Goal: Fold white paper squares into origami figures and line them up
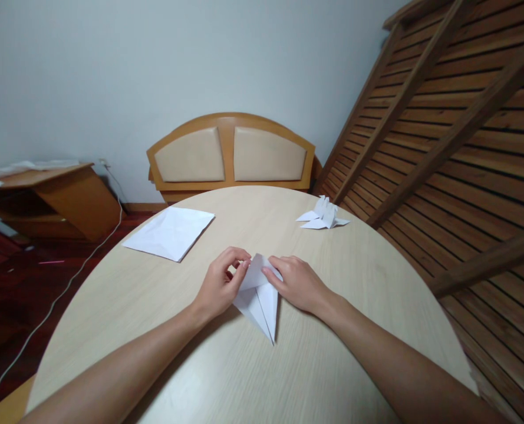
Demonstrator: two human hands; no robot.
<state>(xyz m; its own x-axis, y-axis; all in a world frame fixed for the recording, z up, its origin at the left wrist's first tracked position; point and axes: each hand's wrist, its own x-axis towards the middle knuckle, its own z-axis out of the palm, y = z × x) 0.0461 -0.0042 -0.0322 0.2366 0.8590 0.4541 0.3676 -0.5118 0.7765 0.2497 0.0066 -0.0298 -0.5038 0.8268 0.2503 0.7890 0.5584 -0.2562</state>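
A white sheet of folded paper [262, 303], kite-shaped with a narrow point toward me, lies between my hands on the table. Its upper part is folded down as a flap, and creases run to the lower tip. My left hand [223, 280] is closed in a pinch at the paper's upper left edge, thumb and forefinger close together. My right hand [299, 282] grips the upper right side, its thumb on top of the flap and the other fingers behind it, partly hidden.
The round, light wooden table [332, 371] holds a stack of white paper [171, 232] at the far left and several folded paper cranes [323, 215] at the far right. Behind stands a padded wooden headboard [233, 153]. Slatted wood [465, 135] leans at right; a cable [69, 285] crosses the floor.
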